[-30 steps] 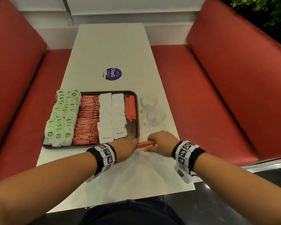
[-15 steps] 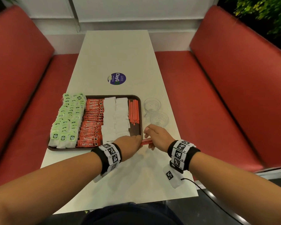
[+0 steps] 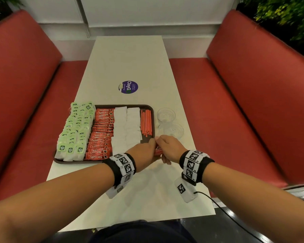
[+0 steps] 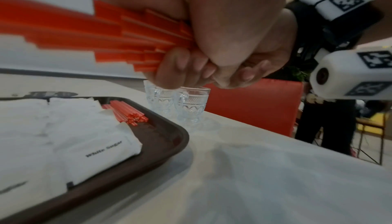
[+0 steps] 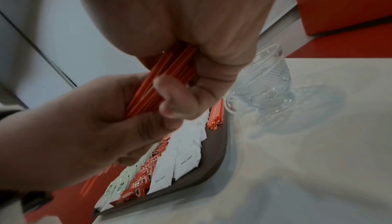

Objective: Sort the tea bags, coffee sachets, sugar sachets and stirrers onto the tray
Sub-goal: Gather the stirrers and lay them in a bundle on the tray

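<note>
A brown tray (image 3: 152,109) on the white table holds green tea bags (image 3: 74,130), red coffee sachets (image 3: 100,134), white sugar sachets (image 3: 128,127) and a row of orange stirrers (image 3: 146,122) along its right side. Both hands meet over the tray's near right corner (image 4: 169,137). My left hand (image 3: 144,151) and right hand (image 3: 168,148) together grip a bundle of orange stirrers (image 3: 158,151), held a little above the table. In the right wrist view the bundle (image 5: 161,83) runs between the curled fingers of both hands. The left wrist view shows its stepped ends (image 4: 118,43) fanning out.
Two clear patterned glasses (image 3: 166,114) (image 3: 174,130) stand on the table just right of the tray, close to my right hand. A round purple sticker (image 3: 128,87) lies farther up the table. Red bench seats flank the table on both sides.
Both hands have carried the stirrer bundle away from the table's front edge to the tray's near right corner, and the bundle has turned from lying crosswise to pointing more along the tray.
</note>
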Demonstrator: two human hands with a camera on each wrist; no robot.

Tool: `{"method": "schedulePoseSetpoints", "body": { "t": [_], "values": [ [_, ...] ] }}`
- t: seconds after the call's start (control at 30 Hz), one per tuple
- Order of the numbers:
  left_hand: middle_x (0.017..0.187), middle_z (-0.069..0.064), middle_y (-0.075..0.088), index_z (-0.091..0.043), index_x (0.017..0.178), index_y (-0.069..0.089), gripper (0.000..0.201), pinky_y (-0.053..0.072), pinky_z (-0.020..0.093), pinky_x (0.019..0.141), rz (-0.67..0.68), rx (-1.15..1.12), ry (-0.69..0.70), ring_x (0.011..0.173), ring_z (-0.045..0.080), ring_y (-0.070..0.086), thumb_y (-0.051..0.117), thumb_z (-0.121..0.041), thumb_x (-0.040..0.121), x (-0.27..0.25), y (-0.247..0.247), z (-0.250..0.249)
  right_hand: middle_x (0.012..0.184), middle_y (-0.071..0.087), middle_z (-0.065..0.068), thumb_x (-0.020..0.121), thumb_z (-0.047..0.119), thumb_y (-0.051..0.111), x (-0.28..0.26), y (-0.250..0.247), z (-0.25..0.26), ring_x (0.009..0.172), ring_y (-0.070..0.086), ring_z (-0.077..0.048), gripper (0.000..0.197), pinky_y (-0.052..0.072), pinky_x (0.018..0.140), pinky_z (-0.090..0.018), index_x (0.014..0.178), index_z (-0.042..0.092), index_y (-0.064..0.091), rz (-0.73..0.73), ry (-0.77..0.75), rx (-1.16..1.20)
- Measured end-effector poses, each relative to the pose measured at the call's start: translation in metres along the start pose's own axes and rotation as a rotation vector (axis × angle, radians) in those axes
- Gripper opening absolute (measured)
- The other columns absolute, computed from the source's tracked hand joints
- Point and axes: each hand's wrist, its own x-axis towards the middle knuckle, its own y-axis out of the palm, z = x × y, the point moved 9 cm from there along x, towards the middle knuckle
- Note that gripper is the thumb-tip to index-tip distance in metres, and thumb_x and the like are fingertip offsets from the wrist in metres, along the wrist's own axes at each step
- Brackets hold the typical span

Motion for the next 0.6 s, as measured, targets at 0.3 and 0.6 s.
{"method": "schedulePoseSetpoints", "body": {
  "t": [0.3,0.6],
  "values": [
    [0.091,0.002,0.062,-0.022,0.108,0.033,0.057,0.046,0.029,0.064,0.018,-0.109,-0.026,0.076,0.019,0.061,0.075,-0.049,0.081,0.003,-0.014,0.018,0.051,0.048,-0.005,0.099,0.033,0.058,0.002,0.005,0.005,0.039,0.041,-0.016,0.046,0.037,0.04,-0.024,0.062,0.007,0.058,0.066,-0.018,-0.057],
    [0.094,-0.01,0.066,-0.031,0.103,0.052,0.042,0.051,0.028,0.072,-0.009,-0.232,-0.072,0.08,0.011,0.061,0.071,-0.061,0.08,-0.012,-0.033,0.06,0.058,0.041,-0.01,0.099,0.036,0.059,0.011,-0.012,0.001,0.046,0.036,-0.02,0.044,0.034,0.042,-0.024,0.065,0.009,0.054,-0.001,0.001,0.004]
  ]
}}
